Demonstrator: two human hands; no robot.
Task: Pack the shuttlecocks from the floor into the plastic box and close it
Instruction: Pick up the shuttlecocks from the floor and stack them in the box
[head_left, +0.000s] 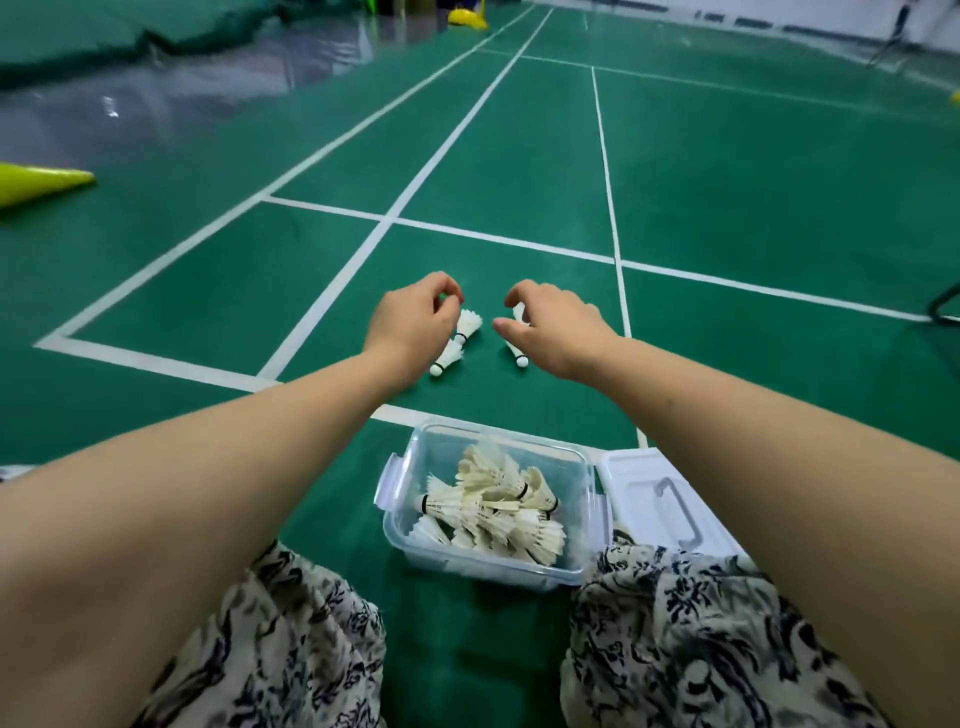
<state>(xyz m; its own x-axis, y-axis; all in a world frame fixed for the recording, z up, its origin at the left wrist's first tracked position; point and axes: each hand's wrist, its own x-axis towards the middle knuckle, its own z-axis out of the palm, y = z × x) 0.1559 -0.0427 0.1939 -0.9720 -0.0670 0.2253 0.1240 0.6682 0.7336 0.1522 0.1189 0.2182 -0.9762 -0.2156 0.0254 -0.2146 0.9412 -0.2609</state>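
A clear plastic box (582, 467) stands open on the green floor between my knees, with several white shuttlecocks (498, 512) piled inside. Its lid (644, 493) lies flat just right of it. Beyond the box, two shuttlecocks (457, 340) lie end to end on the floor, and a third shuttlecock (518, 356) lies to their right. My left hand (410, 322) hovers over the pair with curled fingers that hold nothing. My right hand (561, 330) reaches over the third one, fingers apart, partly hiding its feathers.
White court lines cross the green floor (519, 171). A yellow cone (41, 182) lies at the far left, and another yellow object (467, 18) sits far back. A dark metal frame (943, 306) shows at the right edge. My patterned trousers (675, 649) fill the foreground.
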